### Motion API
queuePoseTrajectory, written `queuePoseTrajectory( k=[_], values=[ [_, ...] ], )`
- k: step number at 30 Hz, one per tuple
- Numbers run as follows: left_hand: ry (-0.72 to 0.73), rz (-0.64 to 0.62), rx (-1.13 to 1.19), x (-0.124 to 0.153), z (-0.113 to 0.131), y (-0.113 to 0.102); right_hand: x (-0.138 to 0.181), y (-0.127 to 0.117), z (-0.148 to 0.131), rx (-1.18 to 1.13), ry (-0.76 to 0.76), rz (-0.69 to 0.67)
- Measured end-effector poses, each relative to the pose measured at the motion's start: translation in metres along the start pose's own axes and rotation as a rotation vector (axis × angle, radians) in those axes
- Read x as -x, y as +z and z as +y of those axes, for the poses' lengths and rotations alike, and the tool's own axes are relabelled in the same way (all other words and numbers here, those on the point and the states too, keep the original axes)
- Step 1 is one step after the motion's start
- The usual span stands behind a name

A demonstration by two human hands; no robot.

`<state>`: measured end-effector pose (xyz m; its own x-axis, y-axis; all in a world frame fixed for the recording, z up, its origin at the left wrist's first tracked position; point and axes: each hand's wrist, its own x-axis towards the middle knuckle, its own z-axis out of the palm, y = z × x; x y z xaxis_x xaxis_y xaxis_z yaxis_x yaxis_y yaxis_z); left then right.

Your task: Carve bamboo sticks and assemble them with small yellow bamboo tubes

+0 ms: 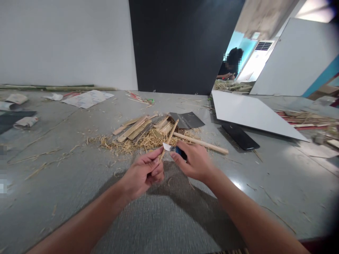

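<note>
My left hand [148,173] is closed round the lower end of a thin wooden strip [172,131], which points up and away from me. In my right hand [197,158] is a utility knife [180,152] with a dark blue handle. Its pale blade [166,146] lies against or just beside the strip, close to the left fingertips; which of the two I cannot tell. Beyond the hands, a heap of yellowish shavings [143,143] spreads over the surface. Several flat wooden pieces [136,128] rest on that heap. A longer round stick [203,142] lies to the right of the strip.
A black phone-like slab [239,137] lies at right, near a leaning white board [251,107]. Dark sheet material [189,120] sits behind the shavings. Paper [88,98] and red sticks [136,97] lie farther back, before a black panel [182,46]. Another person [231,65] sits in the right background.
</note>
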<state>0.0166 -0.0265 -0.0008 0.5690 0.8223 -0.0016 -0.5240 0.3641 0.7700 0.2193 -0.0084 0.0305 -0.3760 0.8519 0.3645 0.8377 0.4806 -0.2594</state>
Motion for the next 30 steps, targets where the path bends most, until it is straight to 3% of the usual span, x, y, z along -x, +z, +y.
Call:
queuePoseTrajectory(
  k=[7, 13, 30],
  values=[
    [0.000, -0.035, -0.055, 0.000, -0.001, -0.004, -0.004, -0.005, 0.011, 0.015, 0.116, 0.051],
    [0.007, -0.033, -0.057, 0.000, -0.001, -0.004, -0.004, -0.006, 0.010, 0.011, 0.073, 0.057],
    [-0.048, -0.075, -0.034, 0.000, 0.001, -0.006, -0.009, -0.009, 0.036, 0.059, 0.200, 0.163]
  ],
)
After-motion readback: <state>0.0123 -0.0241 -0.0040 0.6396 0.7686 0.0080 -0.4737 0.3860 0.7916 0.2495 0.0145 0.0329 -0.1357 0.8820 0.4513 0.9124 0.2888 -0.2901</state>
